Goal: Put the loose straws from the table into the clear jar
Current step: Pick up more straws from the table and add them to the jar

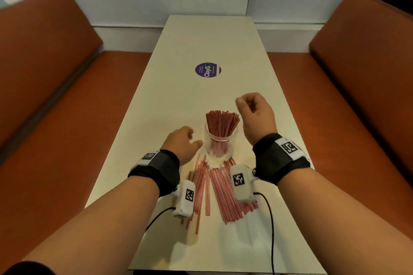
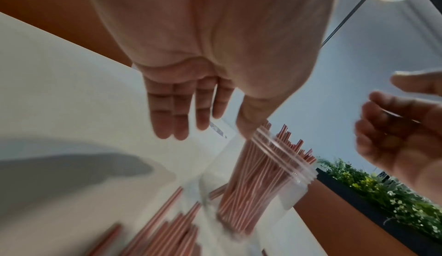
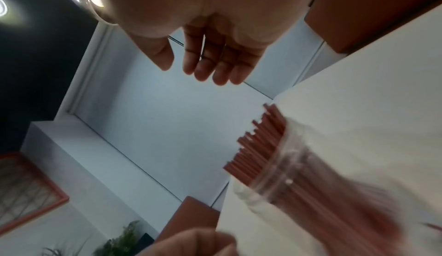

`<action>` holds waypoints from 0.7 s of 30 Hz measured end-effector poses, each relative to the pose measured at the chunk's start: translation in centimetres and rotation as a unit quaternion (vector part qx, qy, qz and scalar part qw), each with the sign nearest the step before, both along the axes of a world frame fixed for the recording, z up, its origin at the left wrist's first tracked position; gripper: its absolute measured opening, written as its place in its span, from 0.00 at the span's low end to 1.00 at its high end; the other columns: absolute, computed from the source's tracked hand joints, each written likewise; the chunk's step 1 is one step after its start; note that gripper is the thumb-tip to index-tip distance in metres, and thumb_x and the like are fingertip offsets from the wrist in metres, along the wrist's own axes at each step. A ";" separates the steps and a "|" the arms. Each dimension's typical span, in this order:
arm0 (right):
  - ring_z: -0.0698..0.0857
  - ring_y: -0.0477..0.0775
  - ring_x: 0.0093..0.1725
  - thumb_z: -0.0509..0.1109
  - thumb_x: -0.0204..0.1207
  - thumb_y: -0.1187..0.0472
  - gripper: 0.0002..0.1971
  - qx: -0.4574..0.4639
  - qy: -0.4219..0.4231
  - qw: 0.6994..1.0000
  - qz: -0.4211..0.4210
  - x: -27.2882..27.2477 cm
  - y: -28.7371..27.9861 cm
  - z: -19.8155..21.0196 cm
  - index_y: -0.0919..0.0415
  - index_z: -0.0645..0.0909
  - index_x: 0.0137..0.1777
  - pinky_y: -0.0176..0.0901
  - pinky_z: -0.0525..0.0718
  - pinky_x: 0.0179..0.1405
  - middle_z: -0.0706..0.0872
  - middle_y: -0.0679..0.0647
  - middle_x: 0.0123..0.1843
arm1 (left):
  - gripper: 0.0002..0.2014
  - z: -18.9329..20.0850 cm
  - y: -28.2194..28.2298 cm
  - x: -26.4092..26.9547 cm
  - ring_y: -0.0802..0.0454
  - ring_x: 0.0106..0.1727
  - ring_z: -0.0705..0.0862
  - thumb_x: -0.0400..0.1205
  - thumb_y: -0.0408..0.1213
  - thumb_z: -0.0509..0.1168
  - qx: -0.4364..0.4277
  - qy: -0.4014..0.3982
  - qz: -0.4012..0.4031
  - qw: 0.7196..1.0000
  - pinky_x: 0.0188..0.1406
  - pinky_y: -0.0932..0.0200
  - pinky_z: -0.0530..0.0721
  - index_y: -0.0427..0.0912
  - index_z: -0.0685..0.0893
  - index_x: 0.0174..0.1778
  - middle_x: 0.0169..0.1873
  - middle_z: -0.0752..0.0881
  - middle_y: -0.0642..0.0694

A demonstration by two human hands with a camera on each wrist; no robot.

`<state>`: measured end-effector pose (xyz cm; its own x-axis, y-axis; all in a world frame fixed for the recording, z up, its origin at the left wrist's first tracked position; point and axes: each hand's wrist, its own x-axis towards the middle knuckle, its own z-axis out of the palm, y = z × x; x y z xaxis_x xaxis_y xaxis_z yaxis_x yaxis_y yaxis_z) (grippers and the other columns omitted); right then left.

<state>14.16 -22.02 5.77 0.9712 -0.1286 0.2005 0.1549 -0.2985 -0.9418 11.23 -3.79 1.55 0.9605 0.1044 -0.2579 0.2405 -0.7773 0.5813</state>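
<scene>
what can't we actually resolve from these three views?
- Loose straws: count unreadable; in the head view both wrist cameras cover part of the pile, and the left wrist view blurs them.
- Clear jar: base smeared by motion blur in both wrist views.
- Right hand: the head view shows only its back; the right wrist view shows relaxed, empty fingers.
- Purple sticker: small print too tiny.

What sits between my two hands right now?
The clear jar, standing upright and packed with straws, sits between the left hand and the raised right hand. Neither hand holds anything. The head view shows this best.
</scene>
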 end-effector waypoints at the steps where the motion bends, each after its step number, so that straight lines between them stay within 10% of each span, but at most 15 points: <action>1: 0.76 0.44 0.35 0.65 0.79 0.53 0.08 -0.028 0.013 0.999 -0.008 -0.8 -0.7 -0.6 0.55 0.78 0.42 0.35 0.77 0.36 0.79 0.46 0.35 | 0.23 -0.4 0.3 -0.7 0.46 0.61 0.82 0.80 0.48 0.67 0.024 0.015 0.009 1.000 0.62 0.55 0.79 0.41 0.77 0.68 0.63 0.83 0.44; 6: 0.83 0.53 0.40 0.67 0.76 0.48 0.13 -0.310 0.228 0.921 0.058 -4.6 -3.8 -7.1 0.59 0.81 0.43 0.45 0.83 0.44 0.86 0.53 0.40 | 0.20 -2.3 -0.4 -4.4 0.52 0.31 0.79 0.73 0.57 0.72 0.119 0.122 -0.013 0.985 0.29 0.60 0.77 0.42 0.80 0.34 0.32 0.81 0.47; 9: 0.84 0.54 0.43 0.70 0.69 0.38 0.20 -0.389 0.295 0.868 0.086 -5.8 -3.8 -9.0 0.56 0.80 0.47 0.43 0.81 0.42 0.86 0.52 0.44 | 0.25 -3.0 -1.6 -5.5 0.53 0.28 0.79 0.65 0.62 0.76 0.134 0.124 0.013 0.983 0.24 0.63 0.73 0.43 0.77 0.31 0.28 0.79 0.49; 21: 0.83 0.53 0.43 0.74 0.71 0.47 0.13 -0.359 0.286 0.885 0.078 -6.0 -3.6 -9.9 0.56 0.82 0.45 0.42 0.81 0.43 0.88 0.54 0.46 | 0.16 -4.5 -2.2 -5.4 0.50 0.24 0.76 0.76 0.38 0.65 0.129 0.123 0.034 0.983 0.19 0.63 0.68 0.41 0.73 0.22 0.23 0.76 0.47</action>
